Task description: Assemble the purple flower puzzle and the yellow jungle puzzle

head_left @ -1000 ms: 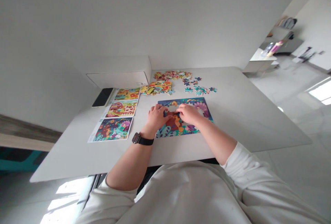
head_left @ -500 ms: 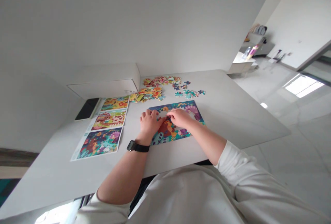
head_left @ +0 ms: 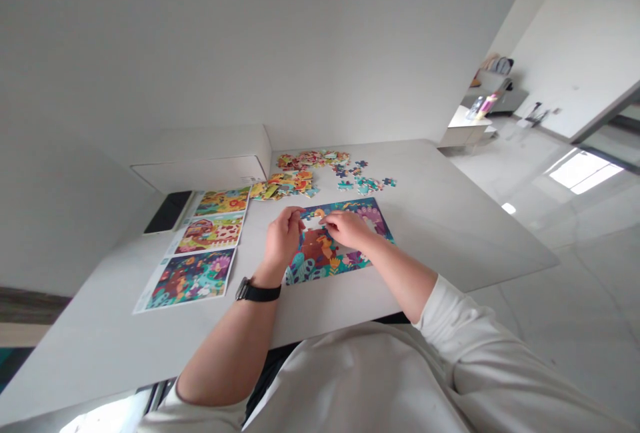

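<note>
A colourful, partly built jigsaw puzzle point(head_left: 360, 216) lies flat on the white table point(head_left: 450, 233) in front of me. My left hand point(head_left: 283, 236) rests at the puzzle's left edge, fingers curled, with a black watch point(head_left: 256, 292) on the wrist. My right hand point(head_left: 347, 228) lies over the puzzle's middle, fingertips pinched near a white gap in the picture. Whether either hand holds a piece is hidden. Loose puzzle pieces point(head_left: 300, 176) lie in heaps beyond the puzzle.
Three picture cards point(head_left: 207, 243) lie in a column to the left. A white box point(head_left: 210, 156) stands at the back left against the wall, with a black phone point(head_left: 167, 212) beside it. Teal loose pieces point(head_left: 367, 183) are scattered at the back. Furniture stands far right.
My left hand has slid left to the puzzle's edge, uncovering more of the picture. My right hand stays over the middle. The camera view has shifted a little.
</note>
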The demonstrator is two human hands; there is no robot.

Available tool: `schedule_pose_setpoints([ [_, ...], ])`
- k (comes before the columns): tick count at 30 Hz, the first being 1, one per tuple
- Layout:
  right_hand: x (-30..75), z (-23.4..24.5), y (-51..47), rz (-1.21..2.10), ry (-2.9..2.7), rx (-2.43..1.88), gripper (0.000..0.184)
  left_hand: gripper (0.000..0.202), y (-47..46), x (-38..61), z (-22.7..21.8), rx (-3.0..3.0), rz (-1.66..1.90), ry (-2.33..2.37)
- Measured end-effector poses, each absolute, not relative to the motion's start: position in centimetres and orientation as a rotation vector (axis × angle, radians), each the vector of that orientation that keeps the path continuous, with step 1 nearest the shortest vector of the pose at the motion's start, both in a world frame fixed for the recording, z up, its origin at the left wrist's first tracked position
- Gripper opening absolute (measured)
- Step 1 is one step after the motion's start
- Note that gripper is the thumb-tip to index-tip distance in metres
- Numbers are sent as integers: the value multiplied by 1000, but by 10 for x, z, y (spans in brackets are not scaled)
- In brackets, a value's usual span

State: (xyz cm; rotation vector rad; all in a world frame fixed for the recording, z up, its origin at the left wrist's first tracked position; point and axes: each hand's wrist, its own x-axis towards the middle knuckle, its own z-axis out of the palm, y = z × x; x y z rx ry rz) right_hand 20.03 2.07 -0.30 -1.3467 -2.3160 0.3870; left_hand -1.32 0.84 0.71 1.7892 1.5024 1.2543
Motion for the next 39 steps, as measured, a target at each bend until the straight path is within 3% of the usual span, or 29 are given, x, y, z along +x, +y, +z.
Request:
schedule_pose_setpoints([
  [9,216,6,27,549,-2267,-1345,28,66,4,-10,12,1339,1383,1422],
  [14,246,14,46,665,-2092,-1273,43,60,8,-8,5,1251,1496,1330],
  [26,294,26,207,476,-1984,-1940,23,56,10,-5,1,1170,1539,1294],
  [34,256,3,258,280,-2028,-2082,38,56,9,-11,7,1197,1518,1397],
  [39,250,-5,271,274,-2025,-2111,34,58,7,-10,7,1200,1494,1385],
])
